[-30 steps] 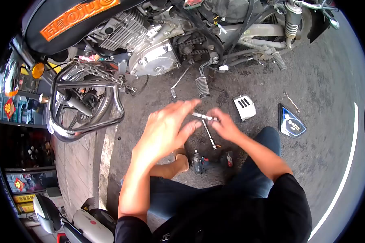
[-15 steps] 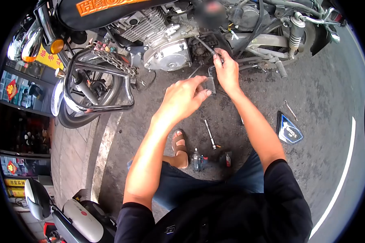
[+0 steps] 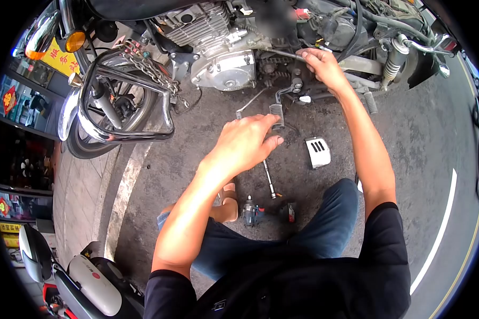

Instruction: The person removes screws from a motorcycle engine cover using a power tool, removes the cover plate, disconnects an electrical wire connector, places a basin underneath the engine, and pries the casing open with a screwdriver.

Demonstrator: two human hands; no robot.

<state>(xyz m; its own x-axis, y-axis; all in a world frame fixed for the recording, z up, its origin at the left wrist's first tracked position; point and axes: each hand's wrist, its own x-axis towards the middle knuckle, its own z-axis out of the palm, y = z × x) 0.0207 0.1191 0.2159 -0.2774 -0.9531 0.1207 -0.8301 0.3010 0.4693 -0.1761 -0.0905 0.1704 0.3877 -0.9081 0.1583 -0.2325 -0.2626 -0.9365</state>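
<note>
My right hand (image 3: 324,66) is closed on a slim metal rod-like tool (image 3: 284,53); its far end meets the motorcycle engine beside the round silver cover (image 3: 226,70), and its exact kind cannot be made out. My left hand (image 3: 245,141) is lower down, palm down, thumb apart from the fingers. Its index fingertip is at the lower end of a ribbed rubber footpeg (image 3: 275,110), apparently touching it. Behind the footpeg, the greasy recess (image 3: 274,66) next to the cover is exposed. The upper middle of the engine is blurred.
On the asphalt lie a socket wrench (image 3: 270,179), a power driver (image 3: 249,211), a dark battery-like block (image 3: 289,212) and a white slotted cover (image 3: 318,152). A chrome crash bar (image 3: 167,114) with a chain stands left. A scooter (image 3: 95,284) is at lower left.
My right hand has swung right and up with the tool, which now lies flatter. My left hand has shifted slightly down. The view has moved, bringing the white slotted cover into sight.
</note>
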